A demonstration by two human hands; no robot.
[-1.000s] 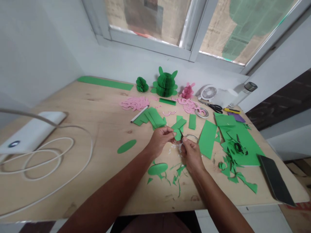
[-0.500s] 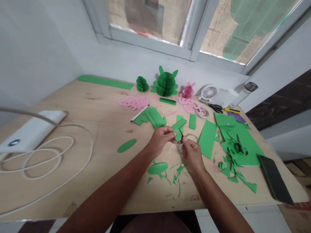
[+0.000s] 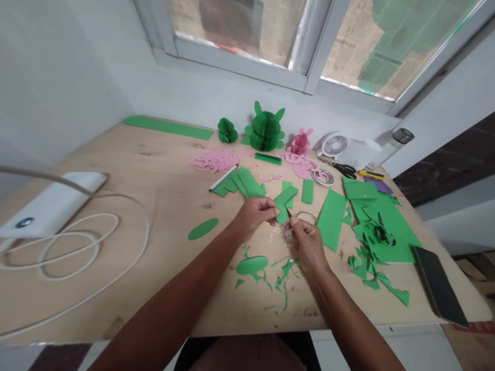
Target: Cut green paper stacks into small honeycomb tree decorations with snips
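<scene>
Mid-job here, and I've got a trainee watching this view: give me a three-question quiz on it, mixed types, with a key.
1. True or false: the left hand holds a pink piece.
2. Multiple choice: what colour is the eared paper figure just beside the white fan? A purple, B pink, C yellow.
3. Fill in: the white device lies toward the person's ____ side.

Key:
1. False; it holds green paper.
2. B.
3. Left.
</scene>
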